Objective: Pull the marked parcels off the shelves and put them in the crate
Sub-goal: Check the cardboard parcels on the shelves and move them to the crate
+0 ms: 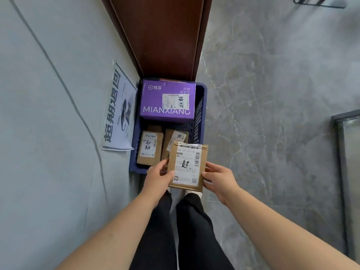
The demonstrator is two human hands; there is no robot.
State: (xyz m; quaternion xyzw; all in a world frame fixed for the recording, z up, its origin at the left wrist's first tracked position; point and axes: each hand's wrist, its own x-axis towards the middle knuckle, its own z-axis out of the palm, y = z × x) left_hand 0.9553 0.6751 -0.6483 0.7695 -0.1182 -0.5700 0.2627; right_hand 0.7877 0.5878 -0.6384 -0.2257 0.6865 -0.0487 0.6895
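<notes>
Over the near right corner of the blue plastic crate (pixel 201 106), we hold a flat brown cardboard parcel (pixel 188 166) between both hands. Our left hand (pixel 158 177) grips its left edge, thumb curled onto the front and fingers behind it; our right hand (pixel 218 179) pinches the right edge the same way. The parcel faces up toward us, slightly tilted, with a white shipping label (pixel 188 165) on its face that carries a barcode and a large handwritten character in black marker. It has not been set down: its lower part hangs past the crate's near rim, above our dark trousers (pixel 192 221).

The crate stands on the grey floor (pixel 272 94), its far end against the foot of a dark brown wooden panel (pixel 165 36) and its left side beside a grey wall (pixel 39 94). At the crate's far end sits a purple carton (pixel 155 102) printed MIANXIANG, with a white label marked by hand. At the near left corner lies a small brown box (pixel 149 148) with a marked label, and just right of it another brown parcel (pixel 176 137), partly hidden behind the one we hold, with handwriting on its tilted label. A pale printed sign (pixel 116 114) with large dark characters is stuck on the wall just beside the crate's left side. A framed glass panel (pixel 348 152) shows at the right edge of the view.
</notes>
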